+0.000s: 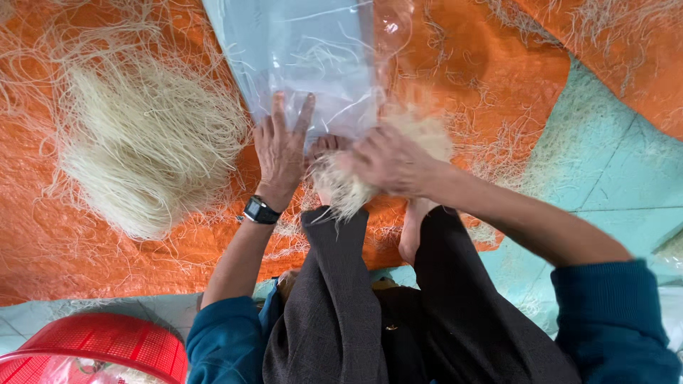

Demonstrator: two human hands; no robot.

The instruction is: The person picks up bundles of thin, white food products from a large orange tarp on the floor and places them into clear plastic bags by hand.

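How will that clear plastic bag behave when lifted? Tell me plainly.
The clear plastic bag probably sags floppily: it lies flat and thin on the orange tarp. It is likely slippery, given its glossy sheen; the left hand presses it down.

The right hand (388, 162) is showing motion blur; its fingers are not separable, so grip on the noodle bunch (356, 186) is unreadable. The clear plastic bag (306, 57) is running off the top edge, its far end out of view. The left hand (281, 149) is covering part of the bag's near edge. The red basket (99, 348) is being cut by the bottom-left corner. Both elbows are leaving the frame below.
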